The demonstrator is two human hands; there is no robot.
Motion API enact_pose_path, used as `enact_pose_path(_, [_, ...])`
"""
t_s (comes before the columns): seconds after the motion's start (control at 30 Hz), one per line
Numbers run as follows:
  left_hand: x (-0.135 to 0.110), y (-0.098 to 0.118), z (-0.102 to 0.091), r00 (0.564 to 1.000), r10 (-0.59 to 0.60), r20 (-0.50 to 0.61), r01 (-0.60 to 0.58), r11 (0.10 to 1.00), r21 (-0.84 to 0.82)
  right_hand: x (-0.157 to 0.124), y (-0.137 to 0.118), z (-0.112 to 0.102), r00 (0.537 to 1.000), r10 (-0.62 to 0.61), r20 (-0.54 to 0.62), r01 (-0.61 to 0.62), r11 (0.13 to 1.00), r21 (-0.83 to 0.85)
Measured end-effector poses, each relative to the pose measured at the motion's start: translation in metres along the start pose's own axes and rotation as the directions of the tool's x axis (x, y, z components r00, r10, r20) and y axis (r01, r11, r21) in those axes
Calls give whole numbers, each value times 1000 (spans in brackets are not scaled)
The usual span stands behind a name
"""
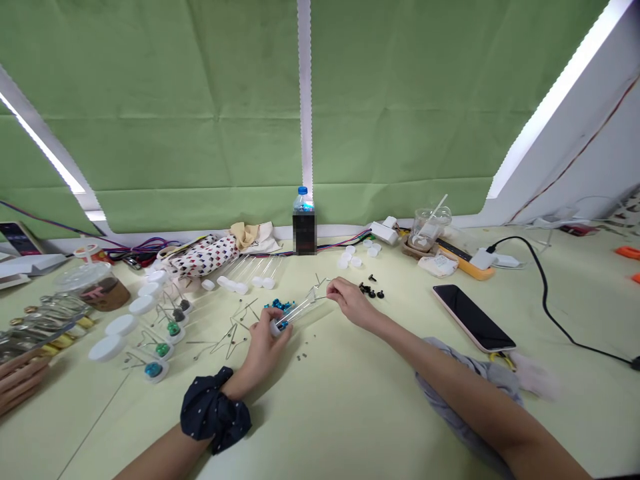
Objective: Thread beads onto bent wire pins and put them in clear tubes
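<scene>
My left hand (267, 340) is closed round the capped lower end of a clear tube (301, 308), which lies tilted up to the right with blue screws inside near its white cap. At the tube's far end, the fingers of my right hand (347, 300) pinch a thin bent metal rod (320, 288); its exact kind is too small to tell. Loose blue screws (277, 305) lie just behind my left hand. Left of it are scattered thin bent metal rods (231, 340). Black screws (370, 291) sit beyond my right hand, and small metal bits (303, 353) lie in front of the tube.
White-capped filled tubes (163, 350) stand at the left, near another person's hand (23, 383). Capped tubes (250, 280) and loose white caps (350, 257) lie farther back. A water bottle (304, 227) stands at the back; a phone (473, 317) lies right.
</scene>
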State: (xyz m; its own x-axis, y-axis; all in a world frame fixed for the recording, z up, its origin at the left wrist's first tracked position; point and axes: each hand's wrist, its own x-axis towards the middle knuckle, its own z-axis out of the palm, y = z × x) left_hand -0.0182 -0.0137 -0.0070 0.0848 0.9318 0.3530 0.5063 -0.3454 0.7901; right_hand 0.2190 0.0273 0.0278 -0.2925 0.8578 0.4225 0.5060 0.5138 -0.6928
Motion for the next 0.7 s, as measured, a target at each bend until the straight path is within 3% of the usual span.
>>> enact_pose_path(0.1, [0, -1, 1, 996, 38, 79, -46, 994, 98, -2, -4, 3, 999, -33, 10, 31, 994, 104])
enact_pose_path(0.27, [-1, 2, 1, 988, 87, 123, -101, 988, 113, -3, -7, 9, 982, 191, -11, -173, 910, 377])
enact_pose_path(0.37, [-2, 4, 1, 986, 91, 143, -107, 988, 108, -3, -8, 10, 969, 249, -7, -216, 854, 473])
enact_pose_path(0.57, [-1, 1, 1, 992, 70, 103, -71, 997, 14, -5, -15, 10, 983, 182, 24, -173, 875, 451])
enact_pose_path(0.7, [-1, 0, 1, 995, 49, 89, -43, 997, -72, -1, 0, 6, 980, 151, -129, -114, 959, 260])
